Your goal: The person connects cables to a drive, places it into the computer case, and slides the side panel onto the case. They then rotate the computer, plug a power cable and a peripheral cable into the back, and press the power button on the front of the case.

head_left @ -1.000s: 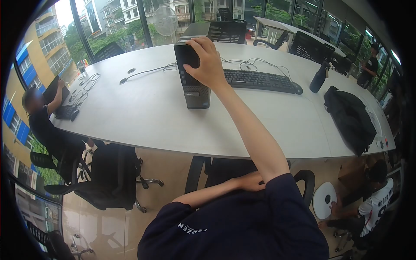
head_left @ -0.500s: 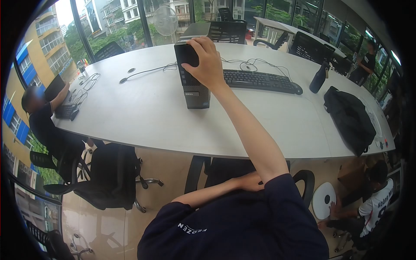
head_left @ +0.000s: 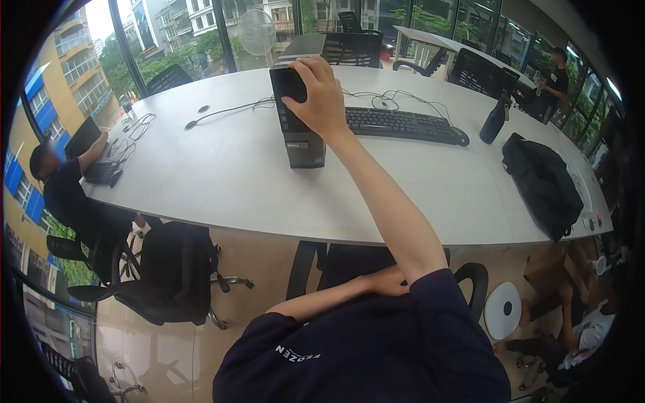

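Note:
My right hand (head_left: pixel 321 97) grips the upper end of a black Dell desktop computer (head_left: pixel 306 149), which stands upright on the white table. The thumb lies across its front and the fingers curl over its top and side. My left hand (head_left: pixel 390 281) rests near my lap below the table edge, with its fingers partly hidden behind my right arm. Just right of the computer lies a black keyboard (head_left: pixel 403 125), with a black mouse (head_left: pixel 459 136) at its right end. A thin black cable (head_left: pixel 228 115) stretches out on the table to the left.
A dark bottle (head_left: pixel 494 122) and a black backpack (head_left: pixel 543 185) are on the right of the white table (head_left: pixel 222 181). A person (head_left: pixel 74 185) sits at the left end with a laptop-like screen. Another person (head_left: pixel 581 336) sits low at right by a white disc (head_left: pixel 502 310).
My hands and the computer stay put. At lower right, the seated person has leaned away to the right, an arm raised by a box. The person standing at far right has shifted position.

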Demonstrator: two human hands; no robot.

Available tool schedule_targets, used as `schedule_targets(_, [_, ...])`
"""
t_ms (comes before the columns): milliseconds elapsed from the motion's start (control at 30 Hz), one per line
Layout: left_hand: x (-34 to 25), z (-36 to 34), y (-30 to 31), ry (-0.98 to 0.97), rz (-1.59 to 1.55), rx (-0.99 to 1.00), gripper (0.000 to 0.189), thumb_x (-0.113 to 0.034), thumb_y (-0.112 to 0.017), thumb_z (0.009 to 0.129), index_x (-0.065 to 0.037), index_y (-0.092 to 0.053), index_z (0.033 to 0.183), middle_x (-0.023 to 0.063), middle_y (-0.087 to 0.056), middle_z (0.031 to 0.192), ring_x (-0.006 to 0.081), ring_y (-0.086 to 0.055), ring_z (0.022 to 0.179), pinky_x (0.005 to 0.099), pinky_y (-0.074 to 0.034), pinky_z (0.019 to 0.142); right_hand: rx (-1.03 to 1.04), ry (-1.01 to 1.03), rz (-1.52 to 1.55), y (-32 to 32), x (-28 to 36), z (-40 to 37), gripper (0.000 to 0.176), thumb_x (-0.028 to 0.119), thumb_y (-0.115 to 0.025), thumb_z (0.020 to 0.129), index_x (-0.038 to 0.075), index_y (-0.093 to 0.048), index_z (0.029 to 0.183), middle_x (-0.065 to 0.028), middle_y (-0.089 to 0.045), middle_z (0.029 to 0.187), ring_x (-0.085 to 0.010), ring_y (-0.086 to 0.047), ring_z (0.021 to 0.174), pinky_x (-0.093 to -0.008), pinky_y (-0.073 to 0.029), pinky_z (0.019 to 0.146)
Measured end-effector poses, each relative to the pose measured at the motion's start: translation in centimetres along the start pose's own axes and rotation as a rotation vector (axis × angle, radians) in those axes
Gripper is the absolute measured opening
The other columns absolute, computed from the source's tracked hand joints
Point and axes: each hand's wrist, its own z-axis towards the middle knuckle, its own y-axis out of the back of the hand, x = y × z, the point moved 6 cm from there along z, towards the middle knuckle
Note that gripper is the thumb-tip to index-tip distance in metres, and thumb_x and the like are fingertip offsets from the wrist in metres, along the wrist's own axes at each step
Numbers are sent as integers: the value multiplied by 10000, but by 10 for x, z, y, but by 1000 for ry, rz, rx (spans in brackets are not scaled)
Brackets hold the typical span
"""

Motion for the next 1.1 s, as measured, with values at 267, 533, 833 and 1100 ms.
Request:
schedule_targets(267, [-9, -2, 3, -5, -9, 11, 524, -282, -601, 993, -24, -496, 1437, 224, -444, 1523, 387, -377, 1436, 461, -312, 1184, -5, 3, -9, 0, 1, 0, 650, 175, -879, 673, 160, -603, 1262, -20, -563, 1290, -267, -499, 1315, -442, -501, 929])
schedule_targets(533, [-9, -5, 5, -13, -23, 2, 529, -280, -603, 988, -24, -497, 1439, 224, -434, 1532, 387, -372, 1440, 454, -308, 1187, 5, -11, 0, -1, 3, 1, 641, 176, -877, 676, 160, -594, 1250, -18, -560, 1292, -267, -492, 1323, -454, -488, 930])
schedule_targets(833, [-10, -5, 3, 27, -18, -8, 532, -300, -605, 994, -19, -504, 1434, 219, -446, 1528, 378, -375, 1442, 448, -310, 1187, -7, 6, -53, -1, 4, 0, 657, 191, -886, 685, 163, -581, 1266, -12, -552, 1308, -263, -478, 1339, -483, -447, 957])
schedule_targets(1100, [-16, -4, 6, -9, -17, -6, 514, -291, -594, 1004, -14, -507, 1428, 222, -451, 1523, 374, -395, 1429, 447, -326, 1177, 5, 8, -48, -1, 2, -1, 662, 198, -883, 691, 170, -580, 1279, -10, -549, 1309, -264, -472, 1346, -490, -443, 965])
